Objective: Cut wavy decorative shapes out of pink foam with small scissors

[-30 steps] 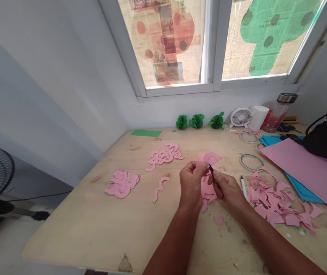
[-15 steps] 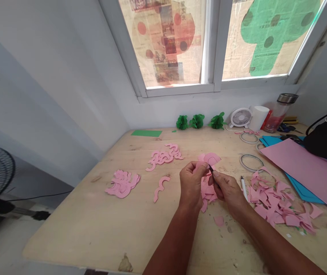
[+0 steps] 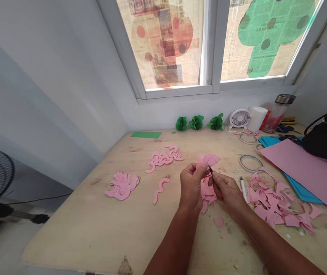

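My left hand (image 3: pixel 191 184) pinches a pink paper piece (image 3: pixel 211 159) with a rounded outline, held above the table. My right hand (image 3: pixel 225 187) is closed around a small dark-tipped tool (image 3: pixel 211 169), whose tip meets the paper; whether it is scissors or a blade I cannot tell. Beneath my hands lies a heap of pink cut pieces (image 3: pixel 208 193). A wavy pink strip (image 3: pixel 161 190) rests left of my left hand. Further left are a stack of pink scalloped shapes (image 3: pixel 122 186) and a pile of curved pink strips (image 3: pixel 163 157).
Pink scraps (image 3: pixel 278 202) and a white pen (image 3: pixel 243 189) lie to the right, near pink sheet (image 3: pixel 303 168), blue sheets (image 3: pixel 302 189) and tape rings (image 3: pixel 251 163). Green paper ornaments (image 3: pixel 196 122), a small fan (image 3: pixel 239 118) and a bottle (image 3: pixel 279 114) stand at the back.
The view has shifted slightly. The dark tool's tip has moved slightly along the pink paper; both hands keep nearly the same pose.
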The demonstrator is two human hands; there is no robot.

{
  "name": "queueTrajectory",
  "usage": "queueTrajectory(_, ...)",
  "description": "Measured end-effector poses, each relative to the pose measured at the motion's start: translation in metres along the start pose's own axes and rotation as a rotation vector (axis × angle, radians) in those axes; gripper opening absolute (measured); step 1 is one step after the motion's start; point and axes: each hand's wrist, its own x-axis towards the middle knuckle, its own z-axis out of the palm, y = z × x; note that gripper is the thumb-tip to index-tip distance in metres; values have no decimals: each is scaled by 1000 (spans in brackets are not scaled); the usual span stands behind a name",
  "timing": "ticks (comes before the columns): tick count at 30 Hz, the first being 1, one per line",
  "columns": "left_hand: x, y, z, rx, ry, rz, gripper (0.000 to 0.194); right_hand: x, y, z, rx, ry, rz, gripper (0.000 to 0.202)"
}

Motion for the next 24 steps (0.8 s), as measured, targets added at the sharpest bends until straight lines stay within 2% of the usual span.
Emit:
queueTrajectory(13, 2, -4, -3, -15, -49, -10, 20, 1, -1, 0, -7, 9, 0, 41)
queueTrajectory(24, 4, 2, -2, -40, 17, -18, 19, 2, 2, -2, -81, -8, -5, 43)
